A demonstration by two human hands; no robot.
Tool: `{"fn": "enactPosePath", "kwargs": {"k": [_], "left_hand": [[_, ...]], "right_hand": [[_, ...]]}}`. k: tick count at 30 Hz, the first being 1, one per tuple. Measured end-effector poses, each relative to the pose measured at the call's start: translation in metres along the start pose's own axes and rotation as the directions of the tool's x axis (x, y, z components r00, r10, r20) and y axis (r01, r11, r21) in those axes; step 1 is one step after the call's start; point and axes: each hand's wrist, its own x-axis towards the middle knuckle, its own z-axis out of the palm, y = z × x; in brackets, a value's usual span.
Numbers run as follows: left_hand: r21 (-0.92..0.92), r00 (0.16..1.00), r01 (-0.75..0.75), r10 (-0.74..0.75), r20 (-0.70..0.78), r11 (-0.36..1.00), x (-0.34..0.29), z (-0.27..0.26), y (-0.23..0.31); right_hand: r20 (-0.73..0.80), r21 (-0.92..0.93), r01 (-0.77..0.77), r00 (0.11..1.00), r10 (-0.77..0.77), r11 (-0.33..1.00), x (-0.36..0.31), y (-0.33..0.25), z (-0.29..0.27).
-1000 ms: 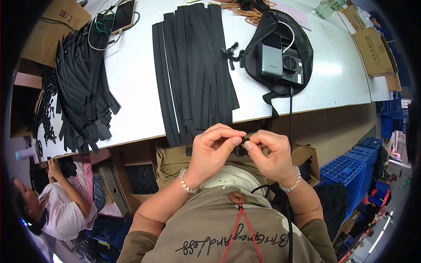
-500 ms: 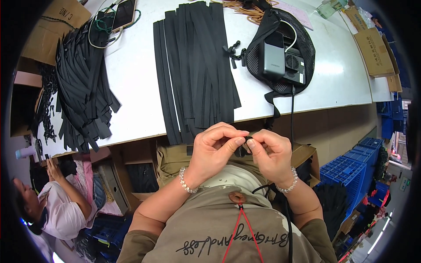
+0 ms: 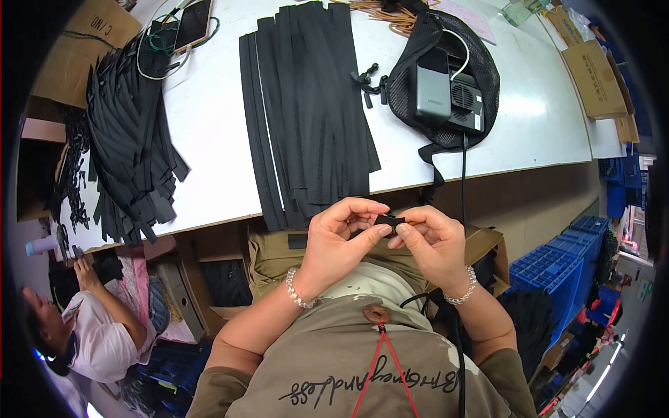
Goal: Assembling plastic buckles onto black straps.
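Note:
Just in front of the table edge, my left hand [image 3: 337,235] and my right hand [image 3: 435,241] meet with thumbs and fingertips pinched on a short piece of black strap [image 3: 391,220]. Its ends run into the fingers, so its full length is hidden. A small dark bit shows above it, too small to name. Beyond my hands, a thick bundle of long flat black straps [image 3: 313,104] lies on the white table [image 3: 529,132], some ends reaching over its edge. One more black strap end [image 3: 297,242] shows beside my left hand; whether it joins the held piece I cannot tell.
At the right, a black mesh bag [image 3: 481,42] holds a power bank [image 3: 433,87] and a device, with a cable hanging down. More black strips [image 3: 132,139] and a phone [image 3: 193,24] lie left. Blue crates [image 3: 547,268] stand right; another person [image 3: 104,327] works at far left.
The black strap piece has turned and now shows a flat face between my fingertips. My hands have drawn slightly apart, and the view has shifted a little.

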Motion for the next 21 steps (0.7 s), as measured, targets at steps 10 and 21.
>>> {"fn": "enactPosePath", "kwargs": {"k": [10,21], "left_hand": [[0.127,0.995,-0.063,0.053,0.082,0.990,0.0014,0.0019,0.0046],[0.054,0.993,0.098,-0.101,0.057,0.994,-0.0005,0.0011,0.0014]], "right_hand": [[0.037,-0.164,0.146,0.989,-0.142,0.975,0.0032,-0.0037,-0.0080],[0.002,0.018,-0.041,0.999,0.041,0.999,0.0000,-0.0063,-0.0015]]}}
